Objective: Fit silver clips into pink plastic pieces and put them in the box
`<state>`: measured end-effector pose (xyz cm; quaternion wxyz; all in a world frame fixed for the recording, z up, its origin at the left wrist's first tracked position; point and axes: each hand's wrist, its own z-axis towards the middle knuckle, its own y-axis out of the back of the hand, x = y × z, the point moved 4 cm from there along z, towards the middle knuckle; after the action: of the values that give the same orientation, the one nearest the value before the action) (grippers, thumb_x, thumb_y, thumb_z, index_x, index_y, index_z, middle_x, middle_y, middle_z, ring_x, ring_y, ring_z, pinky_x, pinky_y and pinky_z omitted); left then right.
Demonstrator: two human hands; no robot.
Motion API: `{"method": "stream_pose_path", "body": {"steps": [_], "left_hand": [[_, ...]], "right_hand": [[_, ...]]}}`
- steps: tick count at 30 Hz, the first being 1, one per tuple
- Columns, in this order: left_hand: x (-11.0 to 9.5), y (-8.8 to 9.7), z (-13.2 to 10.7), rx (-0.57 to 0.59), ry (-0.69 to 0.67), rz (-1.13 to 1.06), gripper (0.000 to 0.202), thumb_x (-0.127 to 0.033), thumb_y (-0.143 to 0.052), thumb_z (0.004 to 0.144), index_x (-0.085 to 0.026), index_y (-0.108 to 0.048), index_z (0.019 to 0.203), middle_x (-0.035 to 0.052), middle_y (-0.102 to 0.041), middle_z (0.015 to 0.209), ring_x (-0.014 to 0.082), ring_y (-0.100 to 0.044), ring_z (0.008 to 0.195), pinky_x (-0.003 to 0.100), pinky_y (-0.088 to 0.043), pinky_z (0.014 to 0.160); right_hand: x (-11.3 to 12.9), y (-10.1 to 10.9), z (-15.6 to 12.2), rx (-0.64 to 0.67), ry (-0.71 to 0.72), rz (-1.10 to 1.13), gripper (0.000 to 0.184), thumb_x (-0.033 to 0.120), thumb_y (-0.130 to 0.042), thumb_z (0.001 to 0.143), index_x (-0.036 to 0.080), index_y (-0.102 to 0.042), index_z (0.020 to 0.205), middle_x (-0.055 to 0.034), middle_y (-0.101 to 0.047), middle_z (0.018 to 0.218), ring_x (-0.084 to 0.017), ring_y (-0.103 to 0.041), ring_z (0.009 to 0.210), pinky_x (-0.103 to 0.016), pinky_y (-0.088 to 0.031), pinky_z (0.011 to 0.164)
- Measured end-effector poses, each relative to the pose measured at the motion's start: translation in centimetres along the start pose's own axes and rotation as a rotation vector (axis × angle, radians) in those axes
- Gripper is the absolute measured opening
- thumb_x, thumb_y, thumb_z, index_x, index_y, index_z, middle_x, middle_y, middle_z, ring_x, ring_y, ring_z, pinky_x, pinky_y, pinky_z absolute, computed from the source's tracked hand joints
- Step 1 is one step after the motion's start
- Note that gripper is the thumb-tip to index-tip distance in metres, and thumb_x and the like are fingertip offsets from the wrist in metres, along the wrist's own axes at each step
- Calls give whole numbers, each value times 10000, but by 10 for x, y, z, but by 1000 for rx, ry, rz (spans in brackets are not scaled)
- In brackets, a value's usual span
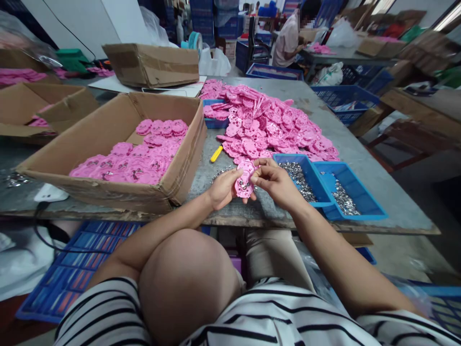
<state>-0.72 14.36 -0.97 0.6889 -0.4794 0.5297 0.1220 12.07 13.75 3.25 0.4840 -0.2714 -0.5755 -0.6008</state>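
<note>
My left hand (224,189) grips a pink plastic piece (245,180) with a scalloped edge, held up over the near edge of the table; small shiny metal bits show on its lower face. The fingers of my right hand (275,181) are pinched together at the piece's right side. Whatever lies between those fingertips is too small to make out. Behind my hands rises a large heap of similar pink pieces (273,125). Just right of my right hand stands a blue tray (322,197) of small metal parts.
A second blue tray (378,211) of metal parts adjoins the first. At left, an open cardboard box (183,166) holds rows of pink pieces. A yellow-handled tool (216,154) lies beside the heap. Farther back, a person (286,41) sits at another table.
</note>
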Motion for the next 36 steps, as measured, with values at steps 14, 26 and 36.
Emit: {"method": "stream_pose_path", "body": {"steps": [14,26,36], "left_hand": [[0,-1,-1,-21,32,2,463,-494,-651,791,-96,-564,1012,71,-677,690,222,-691,616,241,-471,423],[2,-1,-2,21,31,31,531,-551,-662,757,-100,-566,1020,91,-689,731,240,-700,656,254,-492,430],[0,-3,-5,-23,77,43,435,-188,-711,619,-118,-550,1018,42,-676,755,189,-680,596,238,-494,456]], "right_hand": [[3,0,4,89,27,-109,182,254,-634,782,189,-597,615,-44,-560,939,-185,-538,932,-350,-439,868],[3,-2,4,83,28,-144,152,203,-630,747,191,-579,604,-33,-554,881,-175,-526,864,-334,-440,820],[-12,-5,-4,-25,-10,-74,154,240,-655,760,193,-638,614,-40,-603,944,-179,-574,901,-328,-453,822]]}}
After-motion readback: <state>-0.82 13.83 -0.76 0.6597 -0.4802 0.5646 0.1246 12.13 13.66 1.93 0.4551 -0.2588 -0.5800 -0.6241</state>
